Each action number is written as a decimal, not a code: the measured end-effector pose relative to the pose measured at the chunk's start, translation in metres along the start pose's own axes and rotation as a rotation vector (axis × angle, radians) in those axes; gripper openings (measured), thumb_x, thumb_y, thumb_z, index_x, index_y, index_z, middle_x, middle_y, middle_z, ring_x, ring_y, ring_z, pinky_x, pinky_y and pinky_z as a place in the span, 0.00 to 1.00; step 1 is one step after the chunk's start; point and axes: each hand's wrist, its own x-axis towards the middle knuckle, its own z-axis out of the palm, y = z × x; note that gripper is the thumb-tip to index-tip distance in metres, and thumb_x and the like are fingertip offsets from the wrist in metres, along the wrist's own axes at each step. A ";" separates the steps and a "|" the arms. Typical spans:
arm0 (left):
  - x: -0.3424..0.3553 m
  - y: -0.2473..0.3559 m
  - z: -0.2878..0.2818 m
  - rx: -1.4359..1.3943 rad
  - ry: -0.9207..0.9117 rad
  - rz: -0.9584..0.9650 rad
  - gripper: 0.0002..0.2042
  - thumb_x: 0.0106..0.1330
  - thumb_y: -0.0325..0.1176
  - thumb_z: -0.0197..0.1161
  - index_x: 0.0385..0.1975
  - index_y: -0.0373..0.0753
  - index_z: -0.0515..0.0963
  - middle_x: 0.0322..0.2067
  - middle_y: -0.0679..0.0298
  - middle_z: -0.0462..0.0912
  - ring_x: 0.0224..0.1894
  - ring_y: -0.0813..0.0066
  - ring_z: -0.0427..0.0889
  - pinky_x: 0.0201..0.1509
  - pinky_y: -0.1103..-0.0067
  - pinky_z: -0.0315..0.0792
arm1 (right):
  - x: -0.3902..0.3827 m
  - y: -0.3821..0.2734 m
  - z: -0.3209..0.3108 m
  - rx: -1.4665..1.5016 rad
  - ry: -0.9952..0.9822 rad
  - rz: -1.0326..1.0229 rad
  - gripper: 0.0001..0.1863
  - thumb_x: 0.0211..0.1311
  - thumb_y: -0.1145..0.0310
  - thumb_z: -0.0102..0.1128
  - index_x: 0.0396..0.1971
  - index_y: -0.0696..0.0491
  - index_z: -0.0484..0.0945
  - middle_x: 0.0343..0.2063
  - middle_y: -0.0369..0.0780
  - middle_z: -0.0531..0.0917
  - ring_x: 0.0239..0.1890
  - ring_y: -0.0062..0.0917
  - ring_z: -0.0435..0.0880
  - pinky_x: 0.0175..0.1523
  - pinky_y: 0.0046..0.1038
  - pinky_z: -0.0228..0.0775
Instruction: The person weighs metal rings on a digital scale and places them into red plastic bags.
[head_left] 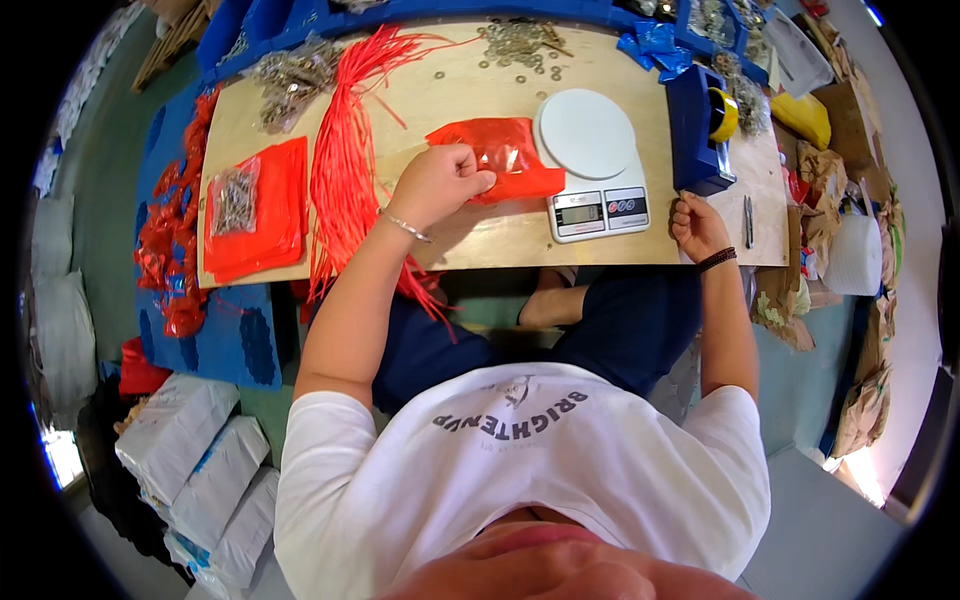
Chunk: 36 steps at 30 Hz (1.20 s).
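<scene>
My left hand (436,187) is closed at the left side of a red plastic bag (512,150), with its thumb pressed against the curled fingers over the bag. A shiny, clear patch shows on the bag's middle. The bag lies flat on the table, its right end by a white kitchen scale (588,135). My right hand (699,228) is closed at the table's front edge, just below a blue tape dispenser (697,150) with a yellow tape roll (724,115). Its fingertips are pinched together, and whatever they hold is too small to make out.
Red plastic strips (345,170) run down the table left of my left arm. Farther left, a clear bag of metal hardware (235,200) lies on stacked red bags (285,215). Loose washers (520,45) are scattered at the back. A dark pen-like tool (748,222) lies right.
</scene>
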 end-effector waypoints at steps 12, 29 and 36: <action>-0.001 -0.001 0.003 0.003 0.004 -0.029 0.18 0.51 0.41 0.66 0.13 0.38 0.67 0.14 0.62 0.70 0.18 0.70 0.69 0.24 0.73 0.64 | -0.025 0.035 0.083 -0.250 -0.168 -0.320 0.10 0.62 0.70 0.54 0.23 0.51 0.65 0.17 0.32 0.65 0.17 0.14 0.60 0.21 0.16 0.51; -0.002 0.003 0.004 0.030 -0.011 -0.027 0.17 0.51 0.43 0.66 0.14 0.38 0.69 0.14 0.60 0.72 0.18 0.66 0.71 0.24 0.71 0.65 | 0.012 0.083 0.235 -1.748 0.347 -0.663 0.12 0.52 0.60 0.61 0.34 0.49 0.74 0.21 0.38 0.81 0.26 0.36 0.81 0.31 0.36 0.72; -0.001 0.005 0.002 0.044 -0.004 -0.013 0.17 0.51 0.42 0.66 0.14 0.38 0.69 0.14 0.60 0.72 0.18 0.66 0.71 0.24 0.71 0.65 | 0.009 0.076 0.212 -1.584 0.116 -1.305 0.16 0.47 0.74 0.59 0.39 0.52 0.74 0.28 0.38 0.80 0.35 0.36 0.76 0.43 0.37 0.68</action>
